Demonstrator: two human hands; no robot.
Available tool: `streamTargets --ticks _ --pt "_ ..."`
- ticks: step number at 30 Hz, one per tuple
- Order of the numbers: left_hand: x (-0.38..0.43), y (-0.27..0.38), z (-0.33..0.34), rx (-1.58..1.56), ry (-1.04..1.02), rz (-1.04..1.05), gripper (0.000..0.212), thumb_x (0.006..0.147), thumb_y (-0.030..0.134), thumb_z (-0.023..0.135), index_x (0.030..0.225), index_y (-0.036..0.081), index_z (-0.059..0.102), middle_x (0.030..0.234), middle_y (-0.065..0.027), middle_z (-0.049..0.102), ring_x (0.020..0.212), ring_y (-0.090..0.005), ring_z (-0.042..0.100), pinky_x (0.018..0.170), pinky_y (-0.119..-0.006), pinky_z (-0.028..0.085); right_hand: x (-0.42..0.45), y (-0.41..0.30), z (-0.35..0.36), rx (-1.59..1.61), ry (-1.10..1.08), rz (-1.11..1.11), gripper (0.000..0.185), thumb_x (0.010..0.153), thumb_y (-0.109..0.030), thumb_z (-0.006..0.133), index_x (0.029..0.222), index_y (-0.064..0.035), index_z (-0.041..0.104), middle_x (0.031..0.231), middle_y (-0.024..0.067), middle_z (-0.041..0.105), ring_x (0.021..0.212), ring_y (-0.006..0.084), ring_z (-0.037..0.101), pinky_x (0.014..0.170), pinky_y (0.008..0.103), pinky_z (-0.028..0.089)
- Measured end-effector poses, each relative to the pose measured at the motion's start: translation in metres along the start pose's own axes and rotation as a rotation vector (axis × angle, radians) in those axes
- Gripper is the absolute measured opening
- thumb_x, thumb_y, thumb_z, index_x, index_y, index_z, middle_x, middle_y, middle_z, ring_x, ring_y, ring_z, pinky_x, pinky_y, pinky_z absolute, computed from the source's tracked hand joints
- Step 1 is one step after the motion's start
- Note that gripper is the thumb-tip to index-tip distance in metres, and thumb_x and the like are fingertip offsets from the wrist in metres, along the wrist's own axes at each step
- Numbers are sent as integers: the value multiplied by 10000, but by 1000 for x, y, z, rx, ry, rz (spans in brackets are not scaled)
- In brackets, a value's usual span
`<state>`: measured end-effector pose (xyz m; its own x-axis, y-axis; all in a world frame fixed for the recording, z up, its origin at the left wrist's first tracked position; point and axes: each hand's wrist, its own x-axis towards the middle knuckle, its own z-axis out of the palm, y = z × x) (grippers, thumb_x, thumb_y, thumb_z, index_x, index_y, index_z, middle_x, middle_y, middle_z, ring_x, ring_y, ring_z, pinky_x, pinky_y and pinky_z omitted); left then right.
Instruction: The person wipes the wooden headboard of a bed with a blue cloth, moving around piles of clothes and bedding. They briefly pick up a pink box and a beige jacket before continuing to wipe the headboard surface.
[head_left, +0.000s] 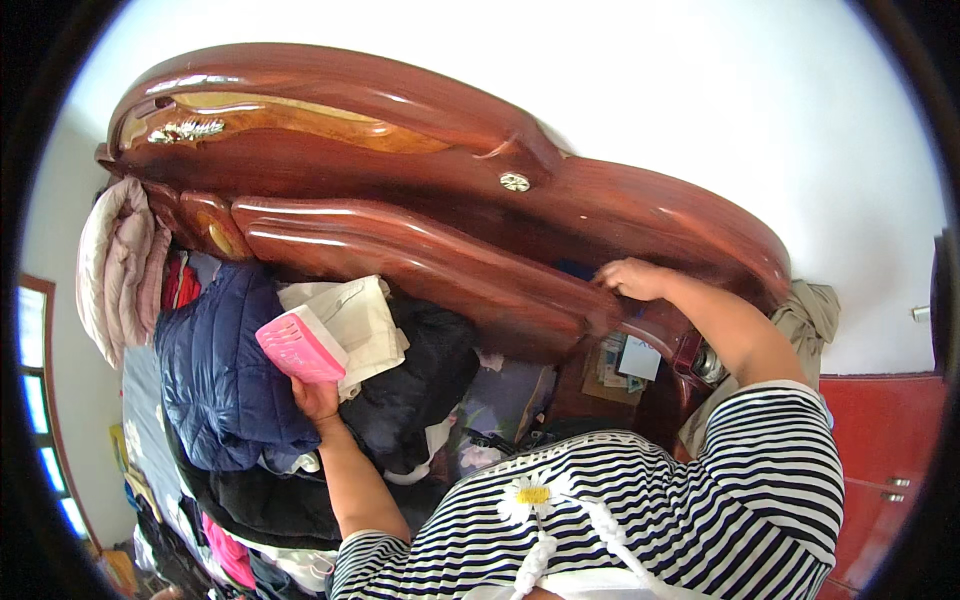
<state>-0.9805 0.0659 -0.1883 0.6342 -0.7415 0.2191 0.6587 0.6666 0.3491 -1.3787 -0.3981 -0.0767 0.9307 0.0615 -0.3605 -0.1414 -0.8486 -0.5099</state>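
Note:
My left hand (316, 397) grips the near end of a pink and white box (302, 343), held above the bed. Below and beside the box lie a folded cream cloth (367, 322), a navy quilted jacket (229, 367) and a black garment (427, 375). On the right, my right hand (632, 279) reaches to the glossy wooden headboard's ledge, its fingers bent down beside a dark blue thing (576, 268). Whether those fingers hold anything cannot be told. Papers and a white card (640, 358) lie in a recess nearer my body.
The curved headboard (420, 240) runs along the wall. Rolled pink bedding (120, 262) stands at its left end. More clothes pile up on the floral bedsheet (506, 397). Khaki cloth (806, 319) hangs at the headboard's right end, with a red cabinet (877, 435) beyond.

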Motion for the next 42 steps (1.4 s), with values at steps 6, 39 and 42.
streamTargets --ticks 6,39,42 --pt "1 -1 -9 -43 -7 -20 533 822 262 573 1300 124 382 1366 -39 360 1272 -231 298 1043 -509 155 -71 -19 -35 -276 -102 515 200 713 -26 544 883 -62 642 1075 120 580 993 307 540 857 375 436" --pt "-1 4 -12 -12 -89 -57 501 855 239 530 1310 114 363 1354 -56 374 1263 -226 313 1034 -505 194 100 -13 2 223 441 304 338 862 -106 415 1183 -134 516 1305 125 415 1166 320 425 991 377 346" --pt "-2 7 -9 23 -68 -38 493 858 241 528 1305 108 368 1352 -51 377 1265 -223 311 1034 -498 200 32 -19 11 -17 466 349 378 820 -11 433 1172 -118 518 1277 138 441 1125 323 464 954 374 391"
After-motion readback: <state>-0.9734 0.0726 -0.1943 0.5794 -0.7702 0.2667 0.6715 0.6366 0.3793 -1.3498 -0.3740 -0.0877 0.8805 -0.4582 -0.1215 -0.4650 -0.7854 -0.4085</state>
